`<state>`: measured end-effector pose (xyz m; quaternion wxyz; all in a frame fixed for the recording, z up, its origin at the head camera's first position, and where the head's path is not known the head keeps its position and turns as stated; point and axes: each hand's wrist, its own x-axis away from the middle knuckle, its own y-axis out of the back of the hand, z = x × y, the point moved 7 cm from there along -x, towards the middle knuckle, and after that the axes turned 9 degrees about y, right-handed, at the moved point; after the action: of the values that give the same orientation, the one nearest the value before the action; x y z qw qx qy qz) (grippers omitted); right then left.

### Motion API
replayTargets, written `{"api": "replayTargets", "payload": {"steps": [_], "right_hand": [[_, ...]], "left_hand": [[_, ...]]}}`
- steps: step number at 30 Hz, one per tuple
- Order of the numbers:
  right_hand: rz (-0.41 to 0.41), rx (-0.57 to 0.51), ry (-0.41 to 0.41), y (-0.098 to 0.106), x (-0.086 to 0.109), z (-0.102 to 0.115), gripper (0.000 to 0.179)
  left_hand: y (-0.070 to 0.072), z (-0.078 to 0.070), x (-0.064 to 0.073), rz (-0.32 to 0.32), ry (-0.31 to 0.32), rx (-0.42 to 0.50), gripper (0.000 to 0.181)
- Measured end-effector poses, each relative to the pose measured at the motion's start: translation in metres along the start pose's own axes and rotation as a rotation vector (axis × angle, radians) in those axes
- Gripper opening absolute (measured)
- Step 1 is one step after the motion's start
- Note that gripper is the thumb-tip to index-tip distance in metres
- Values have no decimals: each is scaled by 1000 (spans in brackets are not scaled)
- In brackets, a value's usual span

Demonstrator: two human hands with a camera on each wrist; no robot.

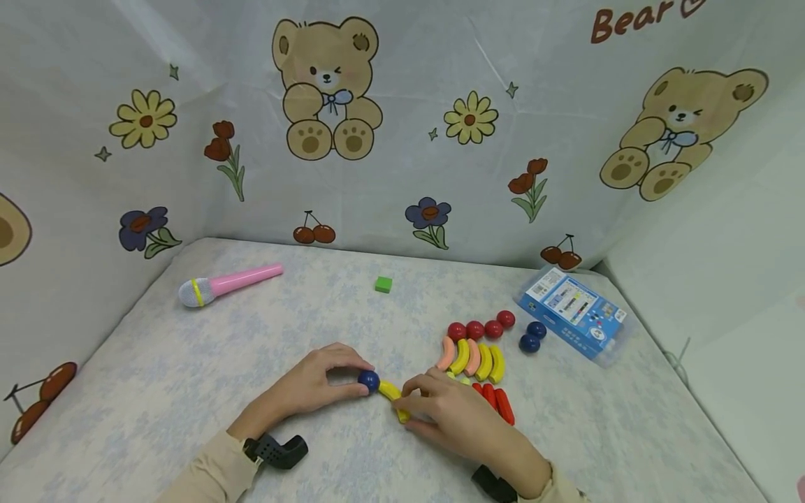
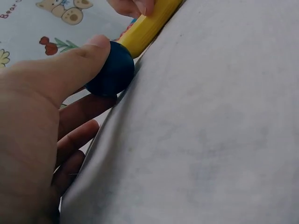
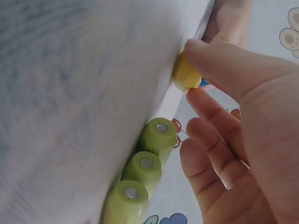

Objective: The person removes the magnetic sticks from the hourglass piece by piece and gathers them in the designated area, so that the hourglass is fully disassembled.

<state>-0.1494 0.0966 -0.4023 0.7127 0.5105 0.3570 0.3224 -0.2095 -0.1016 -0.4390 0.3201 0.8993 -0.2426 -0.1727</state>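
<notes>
My left hand (image 1: 316, 381) pinches a dark blue ball (image 1: 369, 381) between thumb and fingers on the tabletop. A curved yellow stick (image 1: 390, 390) meets the ball's right side, and my right hand (image 1: 451, 409) pinches its other end. In the left wrist view the blue ball (image 2: 113, 70) sits against the end of the yellow stick (image 2: 148, 28). Close by the right fingers, the right wrist view shows several green sticks (image 3: 144, 164) in a row, each with a round metal spot in its end; in the head view that hand mostly hides them.
Beyond my right hand lie red balls (image 1: 475, 330), curved yellow and pink sticks (image 1: 485, 362), red sticks (image 1: 504, 406) and two blue balls (image 1: 530, 342). A blue box (image 1: 574, 311) lies at the back right, a green block (image 1: 383, 284) mid-back, and a pink toy microphone (image 1: 242, 281) back left.
</notes>
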Motion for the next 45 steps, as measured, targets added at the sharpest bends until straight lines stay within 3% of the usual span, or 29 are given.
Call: {"api": "replayTargets", "payload": {"steps": [7, 15, 20, 27, 36, 45], "right_hand": [[9, 28, 66, -3, -1, 4, 31], [-25, 8, 126, -1, -1, 10, 22], [-1, -8, 103, -4, -1, 9, 24], [11, 0, 84, -5, 2, 7, 32], [-9, 31, 122, -4, -2, 12, 13], [72, -113, 108, -4, -1, 14, 32]], "left_hand": [[-2, 2, 1, 53, -30, 14, 34], [-4, 3, -1, 50, -24, -2, 34], [-4, 3, -3, 51, -19, -7, 34], [-6, 1, -4, 72, -65, -6, 34], [-2, 3, -3, 53, 18, -30, 34], [-2, 7, -2, 36, 65, -23, 35]]}}
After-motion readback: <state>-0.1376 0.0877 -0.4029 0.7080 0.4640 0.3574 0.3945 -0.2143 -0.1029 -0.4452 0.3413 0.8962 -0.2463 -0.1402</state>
